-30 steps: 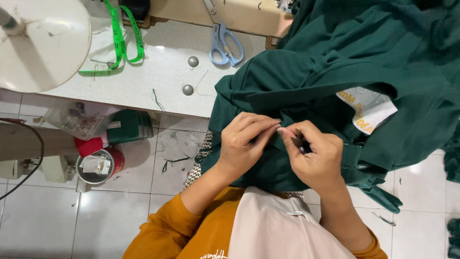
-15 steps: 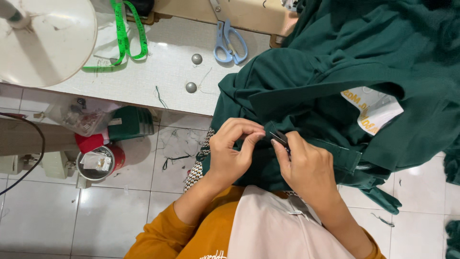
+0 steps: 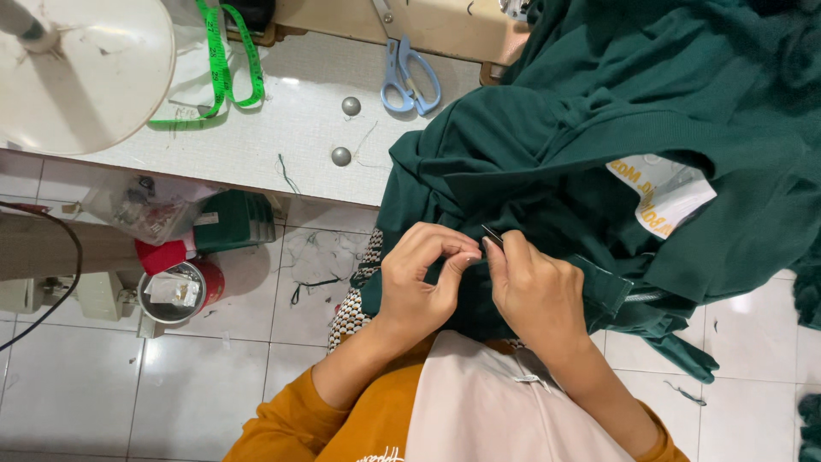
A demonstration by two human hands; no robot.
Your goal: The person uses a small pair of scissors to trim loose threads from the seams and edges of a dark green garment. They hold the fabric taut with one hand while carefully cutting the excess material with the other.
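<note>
Pinching a fold of the green fabric [image 3: 599, 145] with my left hand [image 3: 421, 282], fingers pressed together on it, while my right hand [image 3: 537, 289] grips a small dark tool [image 3: 492, 236] right against the same spot. Fabric's bunched in my lap and spills onto the worktop [image 3: 291, 137], near the scissors [image 3: 409, 73] and tape measure [image 3: 224, 64].

I see bright, even overhead light, glare on the white floor tiles [image 3: 197, 385], soft shadows in the dark green fabric [image 3: 684, 103], sharp focus and slight edge distortion.
</note>
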